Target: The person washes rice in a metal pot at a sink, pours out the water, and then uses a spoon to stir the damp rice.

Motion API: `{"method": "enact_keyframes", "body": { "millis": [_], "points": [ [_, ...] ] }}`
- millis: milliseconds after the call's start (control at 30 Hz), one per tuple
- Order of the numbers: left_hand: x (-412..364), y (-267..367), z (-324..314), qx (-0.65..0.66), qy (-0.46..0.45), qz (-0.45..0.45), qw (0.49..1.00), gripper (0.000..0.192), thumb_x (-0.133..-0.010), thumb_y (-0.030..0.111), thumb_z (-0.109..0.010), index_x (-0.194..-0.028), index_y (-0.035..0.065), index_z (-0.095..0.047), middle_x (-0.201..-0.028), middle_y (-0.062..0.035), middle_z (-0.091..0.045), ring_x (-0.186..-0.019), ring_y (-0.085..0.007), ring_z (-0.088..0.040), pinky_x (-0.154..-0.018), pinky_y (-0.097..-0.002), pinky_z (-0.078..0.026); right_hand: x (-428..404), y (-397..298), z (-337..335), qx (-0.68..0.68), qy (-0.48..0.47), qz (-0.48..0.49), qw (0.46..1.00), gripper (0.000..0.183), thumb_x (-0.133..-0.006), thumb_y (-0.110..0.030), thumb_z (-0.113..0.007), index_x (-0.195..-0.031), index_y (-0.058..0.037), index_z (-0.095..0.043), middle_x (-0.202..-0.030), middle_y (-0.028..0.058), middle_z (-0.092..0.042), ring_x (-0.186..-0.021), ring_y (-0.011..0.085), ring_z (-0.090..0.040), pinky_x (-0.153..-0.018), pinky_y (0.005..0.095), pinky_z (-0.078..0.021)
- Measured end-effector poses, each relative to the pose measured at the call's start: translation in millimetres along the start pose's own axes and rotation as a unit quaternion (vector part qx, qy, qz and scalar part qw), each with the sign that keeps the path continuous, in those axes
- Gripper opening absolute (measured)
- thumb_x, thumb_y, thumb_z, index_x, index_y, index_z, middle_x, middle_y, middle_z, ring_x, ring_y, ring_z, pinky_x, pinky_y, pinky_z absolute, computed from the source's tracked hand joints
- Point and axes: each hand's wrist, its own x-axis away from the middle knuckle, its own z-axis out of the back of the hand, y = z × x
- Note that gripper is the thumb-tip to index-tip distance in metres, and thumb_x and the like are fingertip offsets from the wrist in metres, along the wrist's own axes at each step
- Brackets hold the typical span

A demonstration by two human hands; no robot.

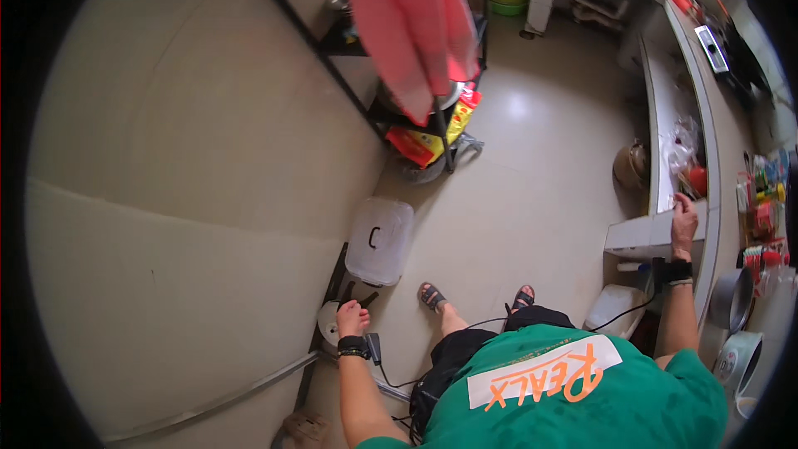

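Note:
My left hand [353, 318] hangs at the left with its fingers curled, above a white round object [329, 324] by the wall; whether it holds anything is unclear. Just above that hand, two short dark parts stick out. My right hand [684, 219] is raised beside the tiled edge of the counter's lower shelf [654, 224], its fingers bent near a red object [695, 181] and clear plastic bags [682, 143]. Nothing can be made out in its fingers. A black band with a small wired device is on each wrist.
A lidded clear plastic box [380, 240] stands on the floor by the wall. Beyond it, a black metal rack [346, 87] carries red cloth [405, 25] and yellow-red packages [461, 113]. A brown pot [631, 165] and a white bin [616, 310] stand along the counter at right.

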Motion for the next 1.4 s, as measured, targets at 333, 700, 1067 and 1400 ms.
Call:
{"method": "enact_keyframes", "body": {
  "millis": [333,700,1067,1400],
  "points": [
    [-147.8,-89.9,44.2,0.218,-0.009,0.150,0.964,0.014,-0.082,0.015,-0.052,-0.094,0.0093,-0.048,-0.070,-0.0112,-0.052,-0.054,-0.0246,-0.052,-0.046,-0.0360,-0.044,68.5,-119.5,-219.0,0.004,-0.273,-0.056,0.960,0.017,-0.077,-0.012,-0.057,-0.086,-0.0036,-0.069,-0.072,0.0088,-0.066,-0.064,0.0146,-0.062,-0.061,0.0272,-0.0480],
    [-299.6,-185.9,-42.4,0.250,0.039,0.219,0.942,0.044,-0.086,0.028,-0.054,-0.122,0.0105,-0.035,-0.104,-0.0159,-0.050,-0.095,-0.0327,-0.053,-0.079,-0.0468,-0.046,122.2,-86.8,-577.5,0.200,-0.394,0.084,0.893,0.015,-0.074,-0.015,-0.053,-0.069,-0.0049,-0.062,-0.072,0.0192,-0.060,-0.066,0.0348,-0.060,-0.057,0.0400,-0.0470],
    [-346.6,-183.6,-56.4,0.183,0.098,0.212,0.955,0.068,-0.086,0.039,-0.055,-0.138,0.0132,-0.020,-0.120,-0.0204,-0.046,-0.105,-0.0325,-0.053,-0.083,-0.0404,-0.048,319.5,-234.8,-736.9,0.089,-0.642,0.001,0.762,0.044,-0.087,-0.041,-0.050,-0.087,-0.0002,-0.064,-0.063,0.0072,-0.057,-0.062,0.0174,-0.053,-0.065,0.0331,-0.0426],
    [-363.1,-139.6,-36.9,0.177,0.196,0.238,0.935,0.057,-0.087,0.033,-0.055,-0.135,0.0179,-0.030,-0.111,-0.0091,-0.054,-0.085,-0.0225,-0.056,-0.067,-0.0335,-0.045,332.8,-261.5,-738.2,0.018,-0.685,0.075,0.725,0.043,-0.087,-0.044,-0.050,-0.085,-0.0027,-0.062,-0.065,0.0048,-0.057,-0.065,0.0147,-0.053,-0.062,0.0291,-0.0426]
  ]
}}
